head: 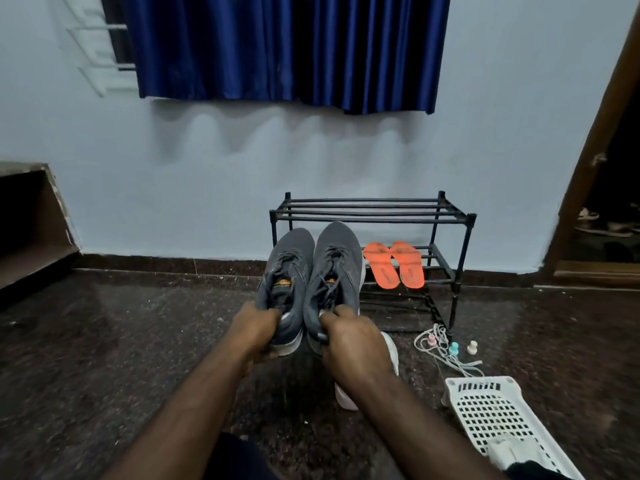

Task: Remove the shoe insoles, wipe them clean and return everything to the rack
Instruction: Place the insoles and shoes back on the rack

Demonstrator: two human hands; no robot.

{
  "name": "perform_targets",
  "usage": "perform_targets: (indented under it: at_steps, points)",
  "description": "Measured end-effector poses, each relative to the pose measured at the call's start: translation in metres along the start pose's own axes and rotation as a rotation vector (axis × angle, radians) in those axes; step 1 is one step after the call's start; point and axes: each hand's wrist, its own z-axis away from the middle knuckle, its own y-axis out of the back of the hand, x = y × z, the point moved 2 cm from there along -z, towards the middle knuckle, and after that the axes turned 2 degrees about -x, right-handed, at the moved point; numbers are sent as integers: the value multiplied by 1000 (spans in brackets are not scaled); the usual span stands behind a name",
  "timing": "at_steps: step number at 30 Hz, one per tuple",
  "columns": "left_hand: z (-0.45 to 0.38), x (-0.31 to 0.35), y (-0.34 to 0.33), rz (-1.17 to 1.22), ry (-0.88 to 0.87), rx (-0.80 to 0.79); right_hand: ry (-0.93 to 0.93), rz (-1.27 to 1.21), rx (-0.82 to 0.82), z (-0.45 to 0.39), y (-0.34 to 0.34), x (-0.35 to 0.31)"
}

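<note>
Two grey sneakers are held up side by side above the floor, toes pointing at the rack. My left hand [254, 329] grips the heel of the left grey sneaker [285, 271]. My right hand [351, 341] grips the heel of the right grey sneaker [336, 268]. A black metal shoe rack [453, 216] stands against the wall behind them. Two orange insoles [394, 265] lie side by side on its lower shelf, to the right of the sneakers. The sneakers' insides are hidden.
A white perforated basket [491, 407] with a pale cloth [512, 452] lies on the dark floor at lower right. White laces and small coloured pegs [450, 348] lie in front of the rack. A white shoe [389, 355] sits under my right hand. A wooden step is at left.
</note>
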Motion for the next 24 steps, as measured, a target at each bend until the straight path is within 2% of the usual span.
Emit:
perform_targets:
  at_steps: [7,11,18,24]
  points:
    - [-29,79,-2,31,-125,16,-6,57,114,-71,44,27]
    - [-66,123,-13,69,-171,23,-18,50,109,-133,52,52]
    - [-163,187,-30,51,-181,66,-58,27,87,-245,42,102]
    - [-230,215,-48,6,-163,27,-71,-8,48,-308,16,138]
